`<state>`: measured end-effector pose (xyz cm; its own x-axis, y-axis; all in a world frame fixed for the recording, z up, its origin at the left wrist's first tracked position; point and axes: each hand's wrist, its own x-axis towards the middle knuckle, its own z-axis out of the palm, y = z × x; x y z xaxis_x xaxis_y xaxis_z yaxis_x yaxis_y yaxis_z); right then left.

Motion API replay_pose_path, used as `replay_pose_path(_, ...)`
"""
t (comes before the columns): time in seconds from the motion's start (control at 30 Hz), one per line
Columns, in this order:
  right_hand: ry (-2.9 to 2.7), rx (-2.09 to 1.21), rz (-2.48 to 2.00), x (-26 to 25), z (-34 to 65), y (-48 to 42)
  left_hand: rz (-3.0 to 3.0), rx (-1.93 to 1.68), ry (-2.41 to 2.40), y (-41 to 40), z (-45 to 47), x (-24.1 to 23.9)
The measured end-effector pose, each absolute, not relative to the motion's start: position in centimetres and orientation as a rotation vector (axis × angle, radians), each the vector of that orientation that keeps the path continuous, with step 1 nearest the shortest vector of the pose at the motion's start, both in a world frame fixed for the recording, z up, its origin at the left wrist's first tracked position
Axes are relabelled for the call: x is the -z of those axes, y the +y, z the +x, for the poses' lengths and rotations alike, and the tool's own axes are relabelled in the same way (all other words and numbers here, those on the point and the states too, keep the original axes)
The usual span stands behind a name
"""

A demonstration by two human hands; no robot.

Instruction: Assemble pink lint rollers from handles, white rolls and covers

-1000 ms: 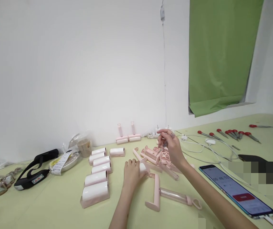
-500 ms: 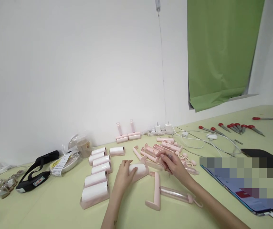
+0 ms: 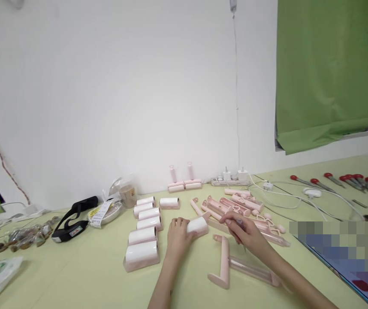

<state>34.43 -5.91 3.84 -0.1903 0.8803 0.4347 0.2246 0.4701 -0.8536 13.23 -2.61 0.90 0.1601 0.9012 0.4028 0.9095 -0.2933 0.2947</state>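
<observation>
White roll (image 3: pixel 197 226) lying on the pale green counter (image 3: pixel 100 274), and the left hand (image 3: pixel 178 238) has it, grip clamped around the left end! Across to the right hand (image 3: pixel 240 231): fingers pinched together on a slim tool (image 3: pixel 239 222), thin end pointing down, well clear of the roll. Nearer us lies a pink frame (image 3: pixel 224 262), its see-through handle (image 3: pixel 250 271) running toward the right forearm. Behind the hands, a jumble of pink parts (image 3: pixel 216 207); off to the left, more white rolls (image 3: pixel 142 252) lined up, and two pink rollers (image 3: pixel 176 187) upright by the wall (image 3: pixel 139 86).
</observation>
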Motion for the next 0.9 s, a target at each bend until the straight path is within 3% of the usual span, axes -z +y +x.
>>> replay_pose_path(0.3, -2.314, -0.338, -1.393, -4.2, 36.6, -7.8, -2.081, 0.909, -2.108, 1.7, 11.8, -3.9)
replay_pose_path(0.53, -2.574, -0.021, -1.458, -2.8, 36.4, -9.8, -2.762, 0.984, -2.114, -4.2, 15.4, -1.3)
replay_pose_path(0.73, -2.55, 0.21, -1.252, -4.3, 33.5, -8.7, -3.443, 1.79, -2.428, -6.9, 16.8, -0.9)
replay_pose_path(0.9, -2.653, -0.013, -0.979, -4.1, 33.0, -8.0, -3.306, 2.089, -2.403, -7.0, 15.8, -0.3)
